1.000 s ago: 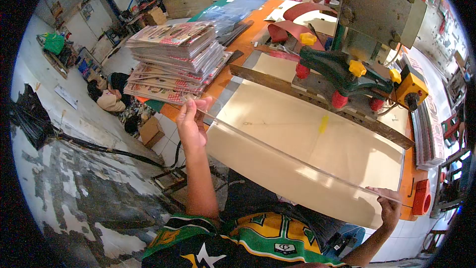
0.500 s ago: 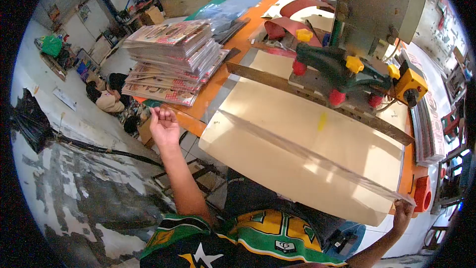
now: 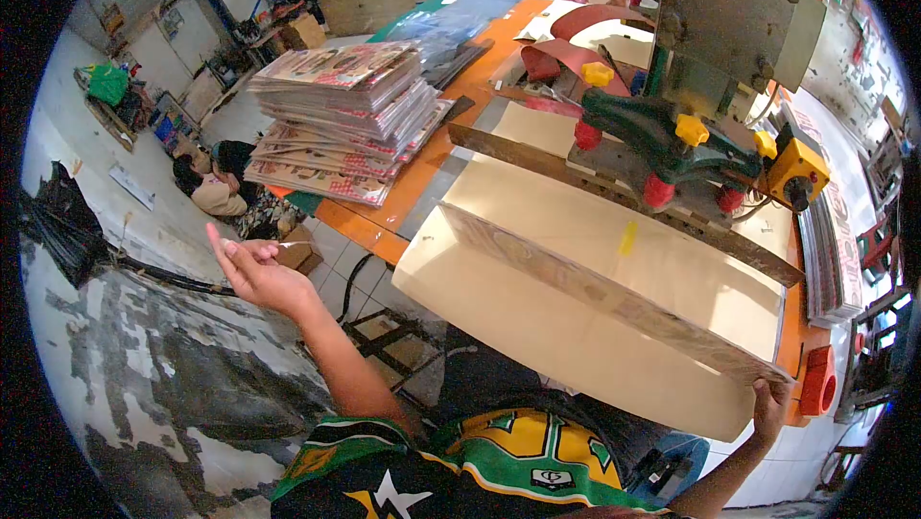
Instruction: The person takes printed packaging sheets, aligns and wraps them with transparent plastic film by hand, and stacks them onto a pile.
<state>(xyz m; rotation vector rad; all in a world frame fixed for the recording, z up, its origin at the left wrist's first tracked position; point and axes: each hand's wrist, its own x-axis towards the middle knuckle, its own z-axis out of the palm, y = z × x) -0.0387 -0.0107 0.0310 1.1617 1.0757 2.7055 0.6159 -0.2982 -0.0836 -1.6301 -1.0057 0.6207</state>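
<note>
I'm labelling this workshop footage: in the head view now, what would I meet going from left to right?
Black plastic bag → left hand → yellow mark → right hand → red ring-shaped piece.

Over my feed I can read nothing: print on the stack (image 3: 341,126) beyond the left hand (image 3: 257,274), lettering on the pile (image 3: 833,255) beyond the right hand (image 3: 770,406), and the shirt badge (image 3: 553,479) between are unclear.

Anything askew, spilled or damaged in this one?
Two things: the stack of printed packs is uneven, its layers jutting out at different angles, and the wall at the left has a patchy, worn-looking finish. I see no obvious spill.
</note>
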